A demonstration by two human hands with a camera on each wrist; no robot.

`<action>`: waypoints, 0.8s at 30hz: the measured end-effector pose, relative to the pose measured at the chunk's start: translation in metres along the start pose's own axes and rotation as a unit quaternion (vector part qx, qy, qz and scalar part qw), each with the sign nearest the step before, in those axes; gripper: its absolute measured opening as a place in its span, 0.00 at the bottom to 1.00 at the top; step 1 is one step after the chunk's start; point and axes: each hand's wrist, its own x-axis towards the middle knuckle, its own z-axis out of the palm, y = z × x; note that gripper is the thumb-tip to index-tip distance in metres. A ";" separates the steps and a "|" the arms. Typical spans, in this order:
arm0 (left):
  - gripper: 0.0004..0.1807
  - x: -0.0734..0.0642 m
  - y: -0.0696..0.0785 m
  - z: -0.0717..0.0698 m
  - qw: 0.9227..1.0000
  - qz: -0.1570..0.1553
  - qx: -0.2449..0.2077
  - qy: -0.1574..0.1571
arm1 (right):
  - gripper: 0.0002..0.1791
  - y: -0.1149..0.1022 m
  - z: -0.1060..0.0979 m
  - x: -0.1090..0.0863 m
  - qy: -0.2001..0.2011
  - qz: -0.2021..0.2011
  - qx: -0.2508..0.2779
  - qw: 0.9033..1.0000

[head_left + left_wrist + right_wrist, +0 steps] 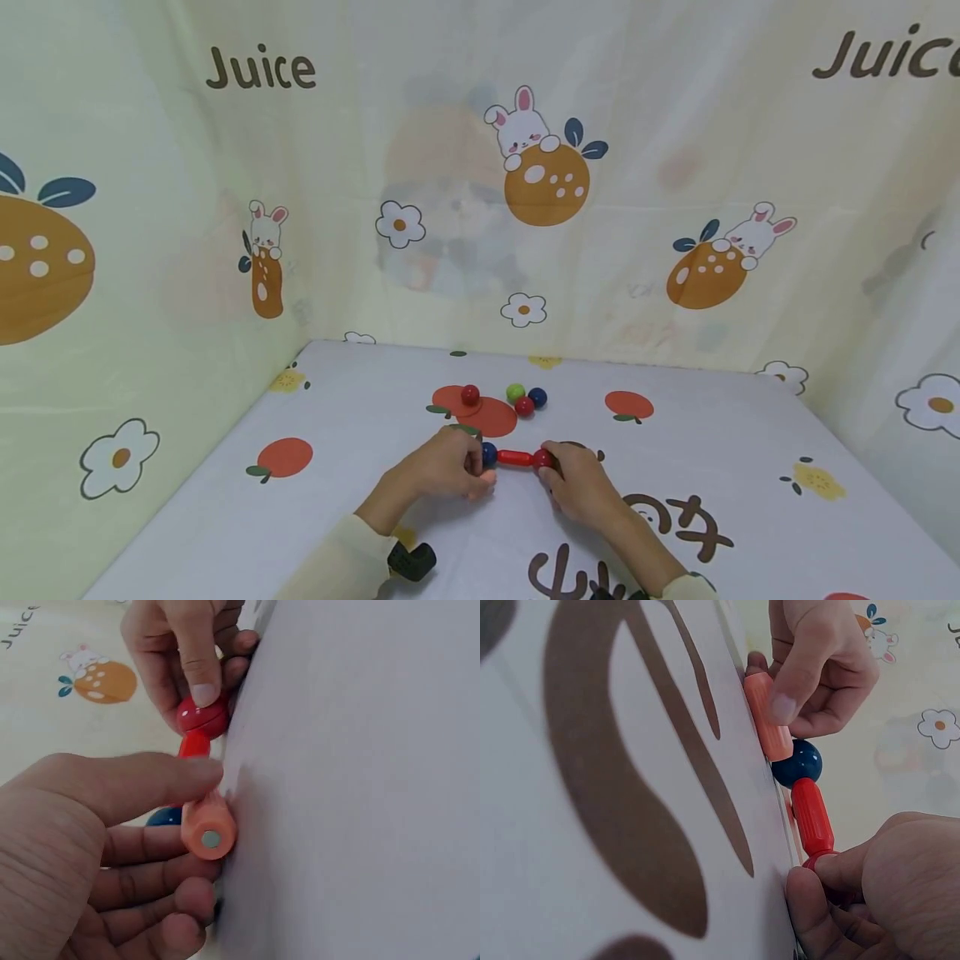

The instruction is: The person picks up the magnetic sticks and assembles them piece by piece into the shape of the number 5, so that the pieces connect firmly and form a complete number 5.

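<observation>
The left hand has its thumb and forefinger closed to a pinch on a salmon rod, the gap between them only as wide as the rod; its other fingers curl loosely beneath. A silvery disc shows at the rod's near end in the left wrist view. The right hand pinches a red ball, thumb on one side and fingers bent round the other, so that much of the ball is covered.

From that ball a red rod runs across to a blue ball, the three forming one straight piece between the two hands, low over the desk. The salmon rod's far end lies at the blue ball; whether they touch cannot be told.

Both hands are held low, at the desk's surface, and the forearms come in from the near edge, angled toward each other. A cream sleeve covers the left forearm, with a black device at the wrist.

Beyond the hands, a green ball, a dark blue ball and a second red ball sit clustered; a third red ball rests apart, to their left.
</observation>
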 end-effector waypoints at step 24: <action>0.18 -0.008 0.012 0.001 0.994 -0.091 -0.055 0.035 | 0.27 0.001 0.000 0.000 -0.005 -0.001 0.001 1.000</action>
